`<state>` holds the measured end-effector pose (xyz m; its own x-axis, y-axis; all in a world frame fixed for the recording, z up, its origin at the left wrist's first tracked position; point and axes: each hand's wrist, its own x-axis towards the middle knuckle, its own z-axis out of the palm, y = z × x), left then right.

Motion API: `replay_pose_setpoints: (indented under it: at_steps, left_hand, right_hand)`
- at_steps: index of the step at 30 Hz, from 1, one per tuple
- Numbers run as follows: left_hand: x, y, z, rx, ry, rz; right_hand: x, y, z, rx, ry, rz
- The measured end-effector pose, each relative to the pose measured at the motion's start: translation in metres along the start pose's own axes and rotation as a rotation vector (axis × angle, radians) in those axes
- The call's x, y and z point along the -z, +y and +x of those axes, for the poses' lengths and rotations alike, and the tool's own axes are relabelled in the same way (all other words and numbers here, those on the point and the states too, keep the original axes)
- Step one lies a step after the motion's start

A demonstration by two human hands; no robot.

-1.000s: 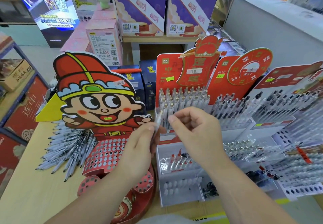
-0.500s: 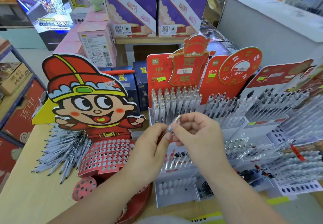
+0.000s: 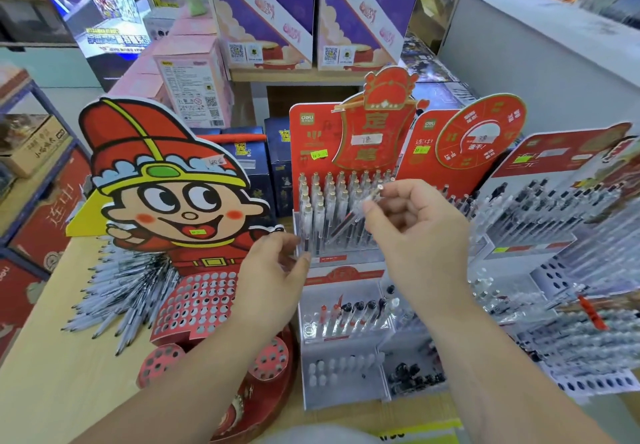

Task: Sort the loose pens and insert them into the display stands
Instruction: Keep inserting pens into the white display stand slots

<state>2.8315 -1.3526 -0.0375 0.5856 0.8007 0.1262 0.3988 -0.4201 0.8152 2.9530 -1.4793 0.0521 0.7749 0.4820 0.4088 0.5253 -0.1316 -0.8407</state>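
My right hand [image 3: 412,232] pinches a clear pen [image 3: 367,202] between thumb and fingers, tilted, its tip pointing down at the rows of clear pens in the red Deli display stand [image 3: 311,138]. My left hand [image 3: 273,270] hangs below and to the left, fingers loosely curled, holding nothing. A heap of loose white pens [image 3: 117,291] lies on the wooden table at the left, beside the cartoon-boy stand [image 3: 166,197], whose red perforated skirt [image 3: 194,305] has many open holes.
More pen stands [image 3: 561,221] crowd the right side, with a clear lower tray [image 3: 346,319] holding a few pens and caps. Blue boxes [image 3: 277,152] and purple cartons [image 3: 263,10] stand behind. A white counter [image 3: 540,48] rises at the far right.
The left hand let go of the pen and dropped down-left. The right hand now holds the pen alone and has carried it toward the red stand's rows.
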Motion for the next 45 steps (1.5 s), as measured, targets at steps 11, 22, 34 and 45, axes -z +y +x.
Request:
replay_pose_setpoints:
  at_steps: [11, 22, 34, 45]
  left_hand:
    - [-0.001, -0.009, 0.001, 0.019, -0.019, -0.105]
    - [-0.002, -0.020, 0.006, -0.054, -0.050, -0.090]
    - [-0.001, -0.019, 0.006, -0.073, -0.059, -0.077]
    - [-0.003, -0.016, 0.004, -0.039, -0.050, -0.129]
  right_hand:
    - [-0.014, 0.004, 0.005, 0.159, -0.042, -0.134]
    - [-0.032, 0.022, -0.002, 0.131, -0.070, -0.195]
    - [-0.039, 0.024, 0.000, 0.178, -0.149, -0.219]
    - [-0.035, 0.023, 0.003, 0.235, -0.199, -0.239]
